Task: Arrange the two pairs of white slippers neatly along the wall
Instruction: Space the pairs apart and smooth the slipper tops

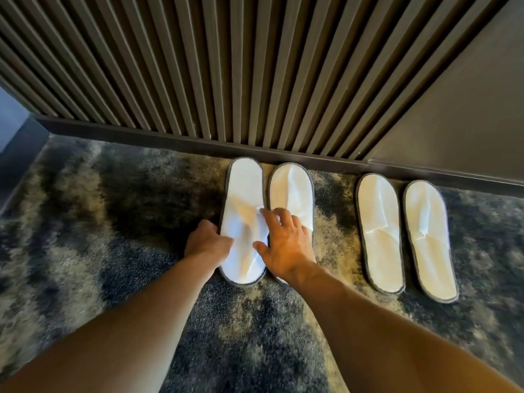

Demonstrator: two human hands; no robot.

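Four white slippers with grey edging lie flat on the carpet, lengthwise toward the wall. The right pair, one slipper (378, 231) beside the other (428, 239), sits untouched. In the left pair, my left hand (207, 241) grips the left edge of the leftmost slipper (243, 194), thumb on its folded upper. My right hand (283, 245) lies spread over the near half of the second slipper (292, 188). Its thumb and forefinger touch the leftmost slipper's right side. The two left slippers touch side by side.
A dark slatted wall panel (226, 80) with a dark baseboard (141, 134) runs along the far side, and a plain dark panel (459, 109) stands at the right. The mottled grey-blue carpet (113, 222) covers the floor. A wall corner (17, 137) juts in at the left.
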